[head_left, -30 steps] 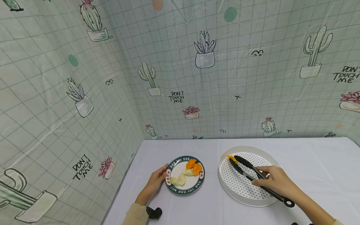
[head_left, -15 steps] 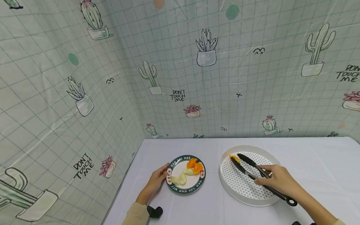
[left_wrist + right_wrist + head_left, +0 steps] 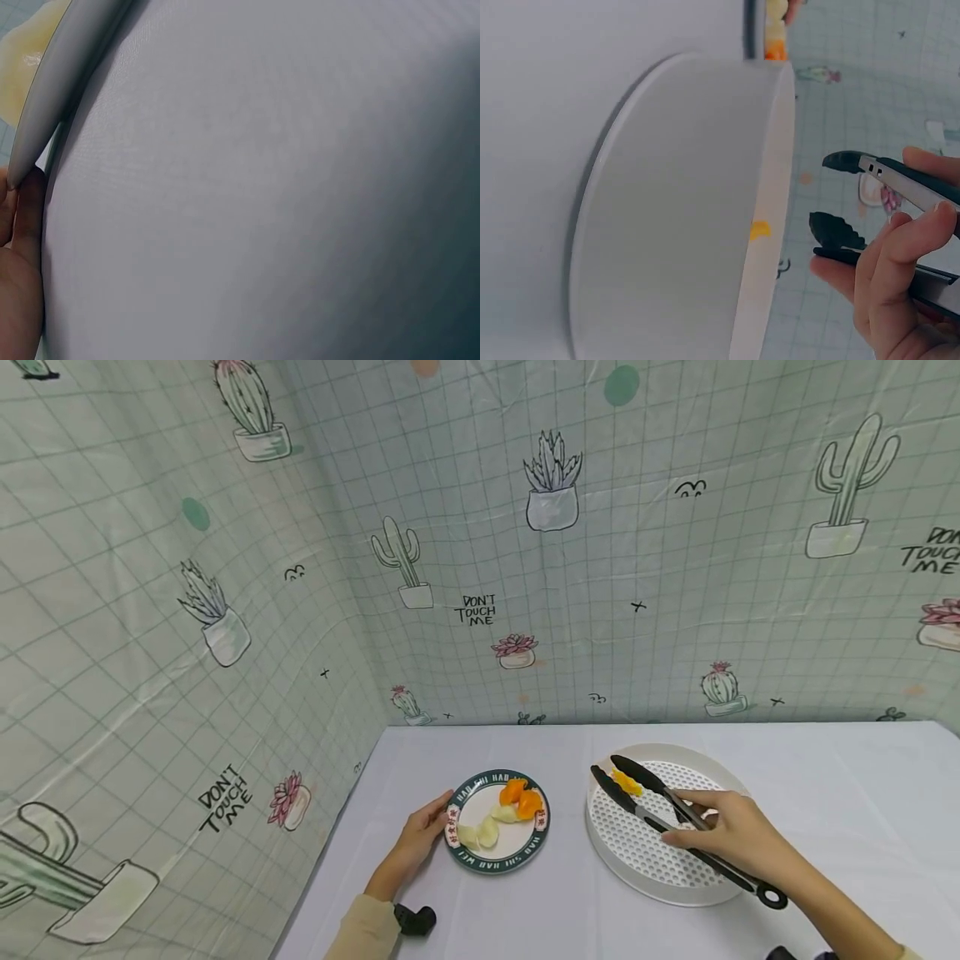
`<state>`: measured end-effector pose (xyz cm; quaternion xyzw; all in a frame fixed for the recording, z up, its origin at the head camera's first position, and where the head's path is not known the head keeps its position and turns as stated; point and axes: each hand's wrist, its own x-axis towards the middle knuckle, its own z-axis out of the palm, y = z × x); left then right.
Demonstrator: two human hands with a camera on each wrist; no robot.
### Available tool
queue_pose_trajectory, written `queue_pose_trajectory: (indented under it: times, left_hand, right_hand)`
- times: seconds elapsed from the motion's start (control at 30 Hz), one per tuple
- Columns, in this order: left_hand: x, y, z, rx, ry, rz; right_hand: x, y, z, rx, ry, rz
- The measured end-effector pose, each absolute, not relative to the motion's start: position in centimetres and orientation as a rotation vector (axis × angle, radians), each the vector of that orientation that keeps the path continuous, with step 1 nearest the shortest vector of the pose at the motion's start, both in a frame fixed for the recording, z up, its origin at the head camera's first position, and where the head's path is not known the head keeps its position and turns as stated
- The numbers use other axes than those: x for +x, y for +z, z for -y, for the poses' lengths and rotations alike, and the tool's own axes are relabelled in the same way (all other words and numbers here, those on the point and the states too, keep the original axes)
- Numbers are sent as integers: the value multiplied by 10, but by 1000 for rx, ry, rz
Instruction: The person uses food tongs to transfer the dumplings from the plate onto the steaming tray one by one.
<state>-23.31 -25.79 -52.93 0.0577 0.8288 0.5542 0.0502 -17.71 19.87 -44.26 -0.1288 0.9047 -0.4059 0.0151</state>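
Observation:
My right hand (image 3: 738, 835) holds black-and-metal tongs (image 3: 678, 828), their tips spread apart. In the right wrist view, the tongs (image 3: 904, 180) stand above the rim of a round white tray (image 3: 675, 202) with a perforated base. A small yellow piece (image 3: 627, 782) lies in the tray's far left part, seen between the tong tips. My left hand (image 3: 420, 837) pinches the left rim of a green-rimmed plate (image 3: 474, 862); the left wrist view shows fingers on both sides of the plate's edge (image 3: 60, 82). On the plate are orange pieces (image 3: 528, 804) and pale yellowish slices (image 3: 488, 832).
A white cloth (image 3: 555, 910) covers the table, with the plate left and the tray right. Behind and to the left hangs a cactus-print curtain (image 3: 585, 568). A black device (image 3: 416, 920) sits at my left wrist.
The tong tips have spread wider and lifted off the yellow piece, which now lies in the tray. My right hand shifted slightly left. The left hand keeps its hold on the plate.

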Motion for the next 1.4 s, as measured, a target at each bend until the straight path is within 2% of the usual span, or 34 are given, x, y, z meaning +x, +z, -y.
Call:
queue_pose_trajectory:
  times: [0.33,0.97,1.4]
  left_hand:
    - [-234,-530,258,197,1687,-2529]
    - [-233,-526,256,169,1708,-2517]
    - [-233,-529,258,222,1731,-2503]
  right_hand:
    - [-174,-439,-158,-462,-1457,-2649]
    - [-173,-441,-78,-682,-1452,-2492]
    - [-174,-464,-33,-717,-1467,-2422]
